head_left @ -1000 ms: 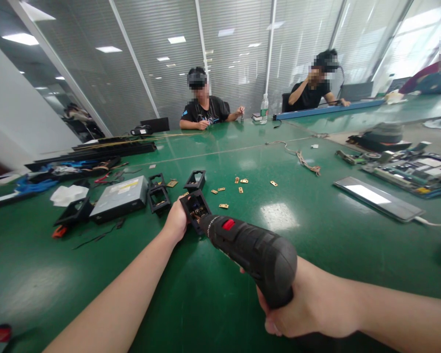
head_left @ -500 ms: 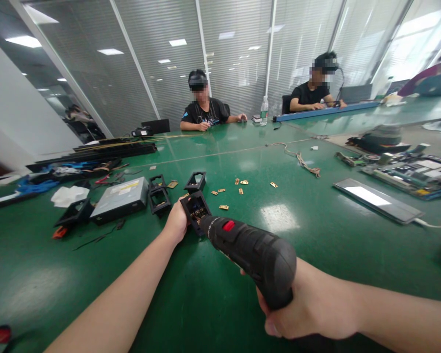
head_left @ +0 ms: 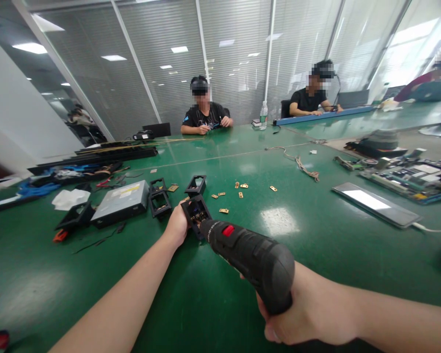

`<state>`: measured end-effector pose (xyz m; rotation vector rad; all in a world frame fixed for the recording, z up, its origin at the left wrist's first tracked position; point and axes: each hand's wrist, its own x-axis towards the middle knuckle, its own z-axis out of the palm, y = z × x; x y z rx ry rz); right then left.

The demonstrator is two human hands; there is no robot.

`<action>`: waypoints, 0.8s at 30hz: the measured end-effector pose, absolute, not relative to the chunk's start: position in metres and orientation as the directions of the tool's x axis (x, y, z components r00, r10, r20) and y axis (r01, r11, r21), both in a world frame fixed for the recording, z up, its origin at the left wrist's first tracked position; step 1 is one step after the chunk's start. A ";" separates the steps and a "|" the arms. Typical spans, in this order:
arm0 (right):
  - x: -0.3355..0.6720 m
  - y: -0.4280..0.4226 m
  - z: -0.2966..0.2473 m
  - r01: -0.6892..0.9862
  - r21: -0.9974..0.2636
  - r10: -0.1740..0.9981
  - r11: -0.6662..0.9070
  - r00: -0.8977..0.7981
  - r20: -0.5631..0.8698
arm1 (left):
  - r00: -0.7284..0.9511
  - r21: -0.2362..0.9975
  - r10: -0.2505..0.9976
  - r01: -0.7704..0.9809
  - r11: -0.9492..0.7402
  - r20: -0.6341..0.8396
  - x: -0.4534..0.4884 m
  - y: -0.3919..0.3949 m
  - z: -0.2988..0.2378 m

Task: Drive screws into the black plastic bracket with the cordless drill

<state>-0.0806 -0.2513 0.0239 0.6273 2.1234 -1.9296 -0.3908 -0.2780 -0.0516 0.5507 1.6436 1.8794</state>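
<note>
My right hand (head_left: 310,311) is wrapped round the grip of a black electric screwdriver (head_left: 250,257) with a red switch. Its nose points into a small black plastic housing (head_left: 194,212) on the green table (head_left: 316,235). My left hand (head_left: 177,223) grips that housing from its left side and holds it tilted. Brass parts show inside the housing. Several small brass plates (head_left: 238,189) lie scattered just beyond it.
Other black housings (head_left: 195,185) (head_left: 159,202) and a grey optical drive (head_left: 120,202) lie to the left, with black strips and wires behind. A phone (head_left: 375,204) and circuit boards (head_left: 407,174) lie at right. Three people sit at the far side, by a water bottle (head_left: 263,114).
Both hands, the screwdriver and the housing have kept their places. The view has tilted slightly. The people across the table have moved their arms.
</note>
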 end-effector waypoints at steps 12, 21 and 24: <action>-0.080 -0.250 0.021 0.410 -0.911 0.153 0.054 -0.905 -0.398 | -0.703 0.981 0.705 -0.184 -0.057 -0.091 -0.392 -0.278 -0.052; -0.080 -0.249 0.022 0.395 -0.917 0.151 0.049 -0.911 -0.385 | -0.692 0.980 0.717 -0.189 -0.067 -0.085 -0.392 -0.279 -0.053; -0.080 -0.249 0.021 0.405 -0.913 0.149 0.051 -0.907 -0.394 | -0.695 0.977 0.714 -0.198 -0.074 -0.087 -0.393 -0.278 -0.054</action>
